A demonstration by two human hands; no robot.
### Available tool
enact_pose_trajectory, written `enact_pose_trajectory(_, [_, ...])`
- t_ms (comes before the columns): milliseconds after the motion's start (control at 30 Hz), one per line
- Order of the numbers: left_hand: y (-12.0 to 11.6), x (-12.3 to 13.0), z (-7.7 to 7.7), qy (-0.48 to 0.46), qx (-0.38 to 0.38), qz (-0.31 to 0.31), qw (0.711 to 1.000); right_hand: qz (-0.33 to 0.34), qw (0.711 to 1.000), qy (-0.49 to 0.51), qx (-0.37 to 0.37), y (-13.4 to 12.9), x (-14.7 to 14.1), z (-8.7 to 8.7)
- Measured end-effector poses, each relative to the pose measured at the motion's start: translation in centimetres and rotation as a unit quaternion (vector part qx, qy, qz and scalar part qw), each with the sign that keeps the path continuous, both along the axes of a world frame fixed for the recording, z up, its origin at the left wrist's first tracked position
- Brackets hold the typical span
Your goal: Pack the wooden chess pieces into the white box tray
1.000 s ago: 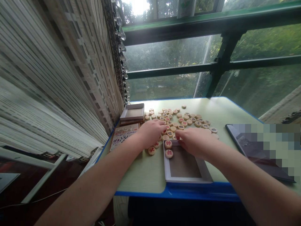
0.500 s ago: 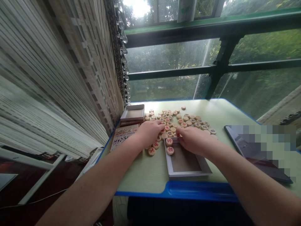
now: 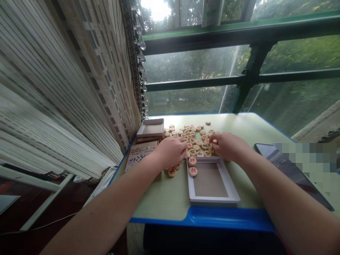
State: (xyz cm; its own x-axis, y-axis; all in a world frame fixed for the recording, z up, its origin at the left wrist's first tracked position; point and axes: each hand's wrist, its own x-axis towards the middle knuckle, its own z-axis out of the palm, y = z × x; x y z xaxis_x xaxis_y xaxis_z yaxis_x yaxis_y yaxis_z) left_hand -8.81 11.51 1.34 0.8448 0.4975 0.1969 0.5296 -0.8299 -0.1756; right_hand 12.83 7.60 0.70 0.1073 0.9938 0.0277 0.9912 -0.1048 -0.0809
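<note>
Many round wooden pieces with red or dark characters lie spread over the pale table (image 3: 159, 198). My left hand (image 3: 174, 151) rests over pieces at the left of the spread, its fingers curled together; what lies beneath the fingertips is hidden. On the right, my right hand (image 3: 228, 146) has its thumb and fingers bent around a spot at the pieces' edge, and I cannot make out what is between them. A shallow white box (image 3: 209, 180) stands in front of the pieces. In its upper left corner lie a red-marked piece (image 3: 192, 162) and another red-marked piece (image 3: 193, 171).
At the back left, a second shallow box (image 3: 151, 128) sits on a stack, beside a printed box lid (image 3: 139, 156). A dark tablet (image 3: 289, 173) lies at the right. A blue tray edge (image 3: 228, 216) borders the table's front, and windows rise behind.
My right hand has moved right and away from the box's back edge, showing more pieces there. My left hand has shifted slightly down and toward the box.
</note>
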Motion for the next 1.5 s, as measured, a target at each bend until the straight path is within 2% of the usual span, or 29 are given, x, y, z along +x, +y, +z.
enact_pose_trajectory(100, [0.0,0.0,0.0,0.005,-0.001,0.003,1.000,0.018,1.000,0.008,0.016,0.1,-0.1,-0.4])
enact_pose_trajectory(567, [0.2,0.0,-0.2,-0.004,-0.021,-0.017,1.000,-0.015,0.998,0.048,0.032,0.7,-0.2,-0.8])
enact_pose_trajectory(867, [0.4,0.0,-0.4,-0.009,-0.023,-0.024,0.999,0.017,0.997,0.076,0.013,0.9,0.0,-1.1])
enact_pose_trajectory(1033, [0.1,0.1,-0.1,-0.011,-0.031,-0.029,0.999,0.032,0.995,0.091,0.028,1.0,0.2,-1.4])
enact_pose_trajectory(1333, [0.4,-0.1,-0.3,-0.019,-0.029,-0.039,0.999,-0.026,0.993,0.110,0.018,0.4,0.8,0.1])
enact_pose_trajectory(1500, [0.4,-0.1,-0.3,-0.028,-0.013,0.006,0.999,-0.002,0.992,0.125,-0.002,0.2,0.6,0.1])
